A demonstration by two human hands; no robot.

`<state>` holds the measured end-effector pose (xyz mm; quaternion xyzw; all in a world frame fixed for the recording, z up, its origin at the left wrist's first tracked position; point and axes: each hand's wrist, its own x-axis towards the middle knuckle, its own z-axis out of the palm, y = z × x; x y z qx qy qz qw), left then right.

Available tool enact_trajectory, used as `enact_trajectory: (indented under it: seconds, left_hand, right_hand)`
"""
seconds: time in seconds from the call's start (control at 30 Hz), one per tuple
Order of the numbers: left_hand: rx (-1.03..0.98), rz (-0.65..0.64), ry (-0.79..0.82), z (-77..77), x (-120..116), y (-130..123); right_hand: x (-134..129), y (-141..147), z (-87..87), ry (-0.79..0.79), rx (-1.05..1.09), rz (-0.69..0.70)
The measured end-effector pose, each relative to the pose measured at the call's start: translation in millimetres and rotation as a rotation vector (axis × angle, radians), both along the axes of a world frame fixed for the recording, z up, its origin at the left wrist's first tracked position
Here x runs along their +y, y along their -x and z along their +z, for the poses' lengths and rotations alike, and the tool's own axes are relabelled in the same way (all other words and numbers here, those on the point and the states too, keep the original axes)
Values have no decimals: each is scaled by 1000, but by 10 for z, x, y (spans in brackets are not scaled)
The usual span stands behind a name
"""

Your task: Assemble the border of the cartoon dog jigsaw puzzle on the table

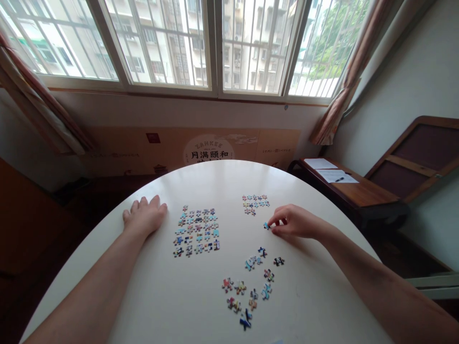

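Note:
Between the thumb and fingertips of my right hand is a small blue jigsaw puzzle piece, at or just above the tabletop. Behind it, a small group of puzzle pieces lies in short rows. My left hand rests palm down on the white round table, fingers spread, holding nothing. To its right, a larger block of puzzle pieces is laid out in neat rows with narrow gaps. Nearer to me, several loose puzzle pieces are scattered, some touching or overlapping.
Past the table's far edge, a printed cardboard panel stands under the barred windows. At the right, a wooden side table carries papers and a pen. Curtains hang at both sides.

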<state>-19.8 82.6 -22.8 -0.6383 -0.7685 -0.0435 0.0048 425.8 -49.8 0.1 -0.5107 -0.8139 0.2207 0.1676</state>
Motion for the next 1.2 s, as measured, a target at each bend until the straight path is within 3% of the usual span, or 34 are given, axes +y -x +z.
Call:
enact_trajectory:
  seconds: [0.33, 0.57, 0.93, 1.1, 1.2]
  left_hand:
    - [20, -1, 10, 0, 11, 9]
    - [23, 3, 23, 14, 7, 0]
    - [-3, 9, 31, 30, -4, -12]
    - [9, -1, 15, 29, -11, -12]
    - [14, -8, 3, 18, -12, -11]
  right_hand:
    - [205, 88, -296, -267, -30, -181]
    - [292, 156, -379, -330, -45, -228]
    - [286, 190, -399, -357, -11, -229]
    - [208, 137, -304, -390, 46, -235]
    - [85, 115, -174, -335, 105, -76]
